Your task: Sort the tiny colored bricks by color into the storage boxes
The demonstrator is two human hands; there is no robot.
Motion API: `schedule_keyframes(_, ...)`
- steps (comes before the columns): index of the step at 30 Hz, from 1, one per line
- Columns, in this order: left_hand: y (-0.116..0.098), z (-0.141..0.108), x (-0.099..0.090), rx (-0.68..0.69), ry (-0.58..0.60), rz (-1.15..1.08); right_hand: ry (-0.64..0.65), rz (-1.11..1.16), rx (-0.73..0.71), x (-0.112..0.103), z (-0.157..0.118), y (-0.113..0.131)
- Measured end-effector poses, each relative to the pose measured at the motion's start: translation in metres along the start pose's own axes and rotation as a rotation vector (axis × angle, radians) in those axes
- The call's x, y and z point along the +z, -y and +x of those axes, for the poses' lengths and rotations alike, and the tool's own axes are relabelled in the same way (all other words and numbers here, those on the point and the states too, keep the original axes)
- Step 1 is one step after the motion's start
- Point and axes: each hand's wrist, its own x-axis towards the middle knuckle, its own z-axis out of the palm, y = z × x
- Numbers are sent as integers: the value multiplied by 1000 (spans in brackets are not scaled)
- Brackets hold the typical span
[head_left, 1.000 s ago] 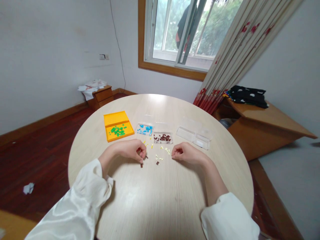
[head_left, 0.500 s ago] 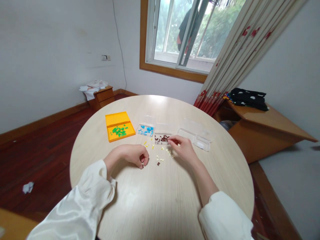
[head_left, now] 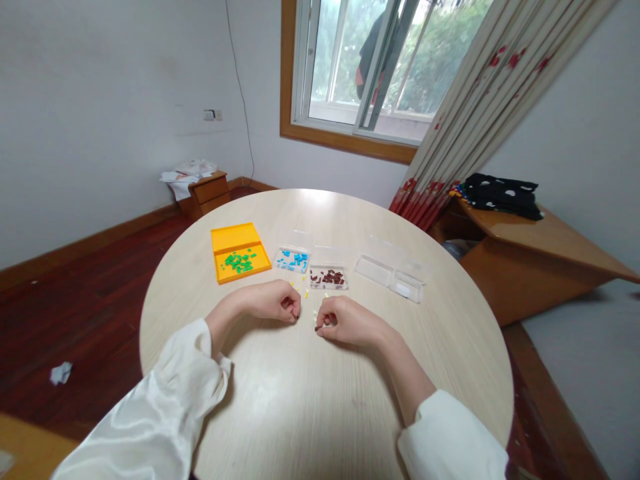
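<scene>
Over the middle of the table, my left hand (head_left: 273,301) is closed in a pinch; what sits between its fingertips is too small to make out. My right hand (head_left: 350,321) faces it from the right, thumb and finger closed on a small brown building brick (head_left: 317,328) at table level. Between and behind the hands lie a few tiny cream and yellow bricks (head_left: 307,293), partly covered by the right hand. Just beyond stands a clear plastic box (head_left: 329,287) with several brown bricks (head_left: 333,275) in it.
An open orange case (head_left: 243,276) holding green bricks (head_left: 239,262) stands at the left. Beside it, a clear box (head_left: 291,270) contains blue bricks (head_left: 299,259). Open clear boxes (head_left: 375,270) rest at the right. The round table's edge (head_left: 503,333) curves past my right arm.
My right hand has come from the box of brown bricks back toward me and left, onto the brown brick lying on the table. My left hand has shifted slightly forward and right.
</scene>
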Motion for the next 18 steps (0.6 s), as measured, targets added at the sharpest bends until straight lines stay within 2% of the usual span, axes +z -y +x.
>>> schedule_keyframes(3,-1,2,0,-16,-144,-33,-23,94,7,1,0,1)
schedule_keyframes(5,-2,4,0,-31,-259,-37,-117,165,9,0,1,1)
schedule_keyframes(11,2,12,3,-64,-501,-75,-714,223,75,-1,15,-20)
schedule_keyframes(13,2,14,4,-79,-564,-73,-852,182,118,-1,19,-32)
schedule_keyframes(15,2,17,6,-82,-618,-71,-912,116,142,-1,22,-41)
schedule_keyframes(18,3,19,6,-74,-700,-78,-902,32,99,2,22,-43)
